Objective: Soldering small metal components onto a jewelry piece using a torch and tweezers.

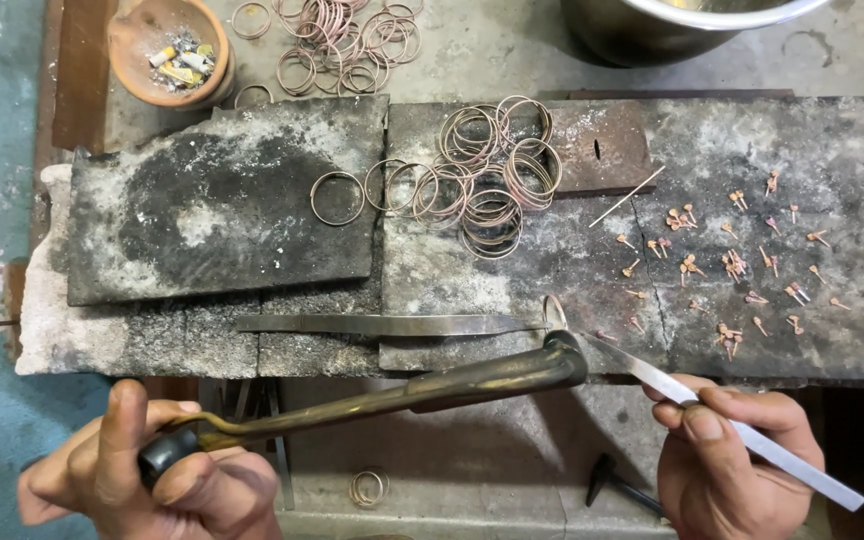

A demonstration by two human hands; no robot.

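My left hand point(147, 470) grips the dark handle of a brass blowtorch point(452, 385) whose bent nozzle ends at the front edge of the scorched stone slab point(212, 200). My right hand point(732, 460) pinches long steel tweezers point(712, 410); their tip reaches toward the nozzle, where a small metal ring point(554, 312) stands on the slab. A second pair of long tweezers point(382, 324) lies flat just behind the torch. A heap of thin wire rings point(487, 165) sits mid-slab, one single ring point(337, 197) apart at its left.
Several tiny copper pins point(732, 260) are scattered on the slab's right part, beside a thin wire rod point(627, 197). More rings point(342, 40) lie at the back, next to a clay bowl point(167, 50) and a steel pot point(672, 25). Small rings point(367, 488) and a small hammer point(617, 490) lie on the floor below.
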